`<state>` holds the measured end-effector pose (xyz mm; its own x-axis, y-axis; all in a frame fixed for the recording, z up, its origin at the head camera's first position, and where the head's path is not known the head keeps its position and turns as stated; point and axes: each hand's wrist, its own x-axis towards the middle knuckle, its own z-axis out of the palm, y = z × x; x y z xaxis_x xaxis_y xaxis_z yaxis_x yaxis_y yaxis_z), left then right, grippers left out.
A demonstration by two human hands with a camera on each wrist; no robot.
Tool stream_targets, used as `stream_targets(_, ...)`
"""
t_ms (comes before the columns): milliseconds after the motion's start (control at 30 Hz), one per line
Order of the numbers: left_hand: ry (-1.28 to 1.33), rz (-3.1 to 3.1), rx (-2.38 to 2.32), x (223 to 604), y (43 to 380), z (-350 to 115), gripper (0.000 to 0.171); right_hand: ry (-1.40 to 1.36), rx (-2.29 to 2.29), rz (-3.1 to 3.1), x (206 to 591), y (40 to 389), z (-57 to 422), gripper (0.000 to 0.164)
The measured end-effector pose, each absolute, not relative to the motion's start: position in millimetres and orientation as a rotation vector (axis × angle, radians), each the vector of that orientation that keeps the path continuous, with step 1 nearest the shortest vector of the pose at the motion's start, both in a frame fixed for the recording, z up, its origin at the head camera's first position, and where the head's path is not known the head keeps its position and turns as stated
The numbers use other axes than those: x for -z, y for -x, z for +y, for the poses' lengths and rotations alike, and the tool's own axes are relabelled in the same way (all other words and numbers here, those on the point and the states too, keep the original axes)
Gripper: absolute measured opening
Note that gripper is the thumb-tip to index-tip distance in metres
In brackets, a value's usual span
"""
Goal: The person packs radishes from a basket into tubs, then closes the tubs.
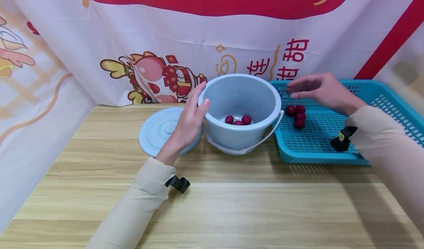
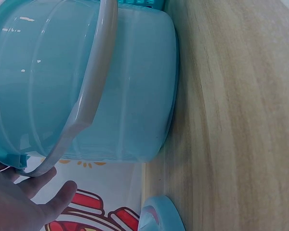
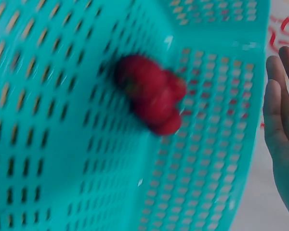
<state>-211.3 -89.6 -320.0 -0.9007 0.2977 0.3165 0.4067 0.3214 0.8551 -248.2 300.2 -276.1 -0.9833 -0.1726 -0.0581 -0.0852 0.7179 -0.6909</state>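
Observation:
A light blue bucket (image 1: 228, 137) stands upright on the table, several dark red round fruits (image 1: 246, 120) lying at its bottom. My left hand (image 1: 188, 120) is at the bucket's left rim, fingers extended along its outside. In the left wrist view, those fingers show beside the end of the white handle (image 2: 94, 82), which hangs down across the bucket wall. Over the left part of a teal basket (image 1: 318, 159), my right hand (image 1: 322, 91) hovers with fingers loosely bent and nothing in them. Below it, several similar fruits (image 1: 299, 116) sit clustered on the basket's floor, blurred in the right wrist view.
A round light blue lid (image 1: 155, 131) lies flat on the wooden table (image 1: 232, 212), left of the bucket and partly behind my left hand. The basket stands close against the bucket's right side. A printed white and red cloth (image 1: 185, 28) hangs right behind everything.

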Motion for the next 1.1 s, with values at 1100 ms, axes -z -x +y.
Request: stream_targets(1100, 0.646, -2.482, 1.634, 320, 211, -89, 0.063, 0.086, 0.855, 2.651, 315, 260, 347, 0.05)
